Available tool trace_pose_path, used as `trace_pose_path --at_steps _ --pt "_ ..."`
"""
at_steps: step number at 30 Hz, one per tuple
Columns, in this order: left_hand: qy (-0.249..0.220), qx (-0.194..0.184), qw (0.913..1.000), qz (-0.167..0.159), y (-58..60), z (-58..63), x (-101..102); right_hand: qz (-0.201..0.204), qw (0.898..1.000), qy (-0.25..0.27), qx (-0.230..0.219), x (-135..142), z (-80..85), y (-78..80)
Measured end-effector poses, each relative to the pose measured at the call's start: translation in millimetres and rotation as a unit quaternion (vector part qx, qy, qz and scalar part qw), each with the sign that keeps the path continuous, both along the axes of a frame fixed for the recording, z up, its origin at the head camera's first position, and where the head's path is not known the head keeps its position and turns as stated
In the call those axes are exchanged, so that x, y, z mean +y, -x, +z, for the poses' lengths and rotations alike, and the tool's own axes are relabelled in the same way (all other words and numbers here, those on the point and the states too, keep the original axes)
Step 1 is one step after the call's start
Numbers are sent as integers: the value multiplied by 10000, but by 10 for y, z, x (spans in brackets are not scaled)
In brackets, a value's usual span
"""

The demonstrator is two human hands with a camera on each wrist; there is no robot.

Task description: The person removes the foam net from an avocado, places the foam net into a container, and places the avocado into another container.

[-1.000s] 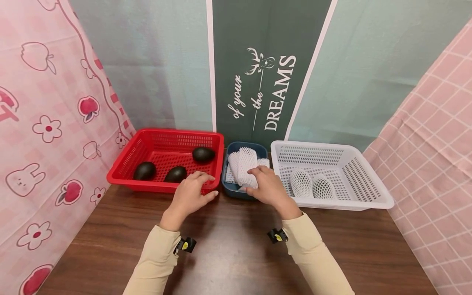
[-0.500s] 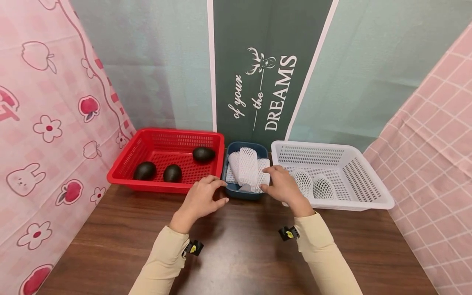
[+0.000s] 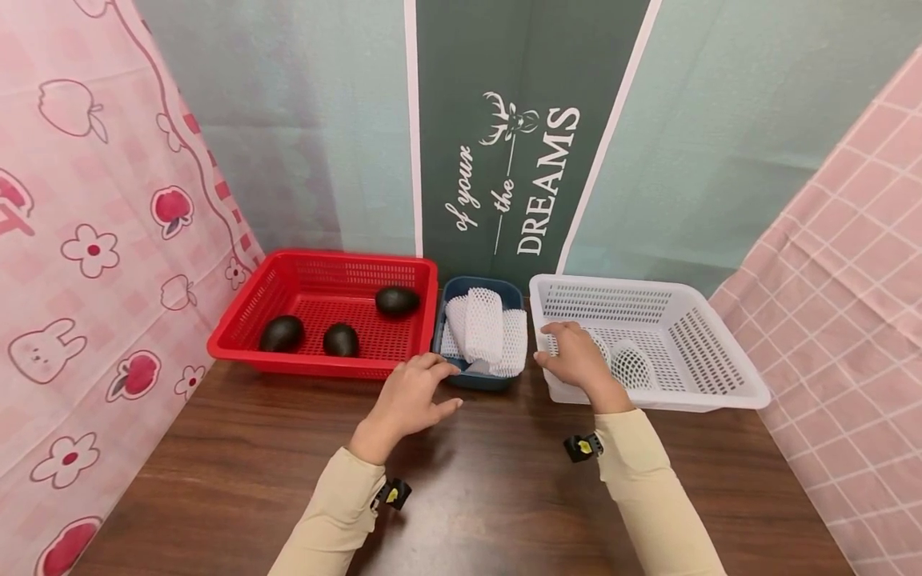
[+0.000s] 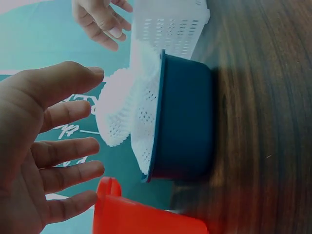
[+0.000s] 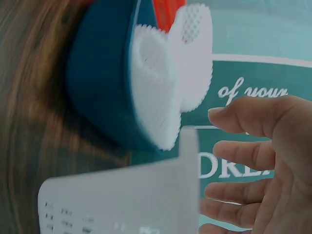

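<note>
My left hand (image 3: 412,396) hovers by the front left corner of a small blue bin (image 3: 475,382), its fingers relaxed and holding nothing. In the left wrist view its fingers are spread apart from the bin. White foam net sleeves (image 3: 484,326) lie piled in that bin. My right hand (image 3: 579,360) is over the left end of a white basket (image 3: 727,392), and nothing is in its grasp. Two avocados in foam nets lie there; one netted avocado (image 3: 631,368) shows, the other is mostly hidden by the hand. Fingers of the right hand (image 5: 263,165) look loosely extended in the right wrist view.
A red basket (image 3: 324,370) on the left contains dark avocados: one front left (image 3: 282,333), one front middle (image 3: 341,340) and one back right (image 3: 397,301). All containers stand on a brown wooden table (image 3: 490,496) against hanging cloths (image 3: 533,48).
Both hands have moved right: the left from the red basket's edge to the blue bin, the right from the foam nets to the white basket. The front middle avocado has rocked and turned.
</note>
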State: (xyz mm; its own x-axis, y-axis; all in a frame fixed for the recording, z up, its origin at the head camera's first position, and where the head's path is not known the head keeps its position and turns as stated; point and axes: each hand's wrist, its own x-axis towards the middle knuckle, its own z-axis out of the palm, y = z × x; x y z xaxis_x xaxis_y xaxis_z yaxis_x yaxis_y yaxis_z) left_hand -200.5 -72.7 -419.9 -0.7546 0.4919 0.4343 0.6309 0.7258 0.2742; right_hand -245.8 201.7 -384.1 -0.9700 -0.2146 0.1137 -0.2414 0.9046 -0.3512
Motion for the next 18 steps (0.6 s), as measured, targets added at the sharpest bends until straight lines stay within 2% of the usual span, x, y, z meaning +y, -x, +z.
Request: trace_pose_path --at_steps 12,18 --pt "261 -87 9995 -155 -42 -84 107 -435 9986 40 -297 268 -113 86" --pt "369 -236 9989 -145 -49 -133 168 -611 9970 -161 -439 362 -192 128"
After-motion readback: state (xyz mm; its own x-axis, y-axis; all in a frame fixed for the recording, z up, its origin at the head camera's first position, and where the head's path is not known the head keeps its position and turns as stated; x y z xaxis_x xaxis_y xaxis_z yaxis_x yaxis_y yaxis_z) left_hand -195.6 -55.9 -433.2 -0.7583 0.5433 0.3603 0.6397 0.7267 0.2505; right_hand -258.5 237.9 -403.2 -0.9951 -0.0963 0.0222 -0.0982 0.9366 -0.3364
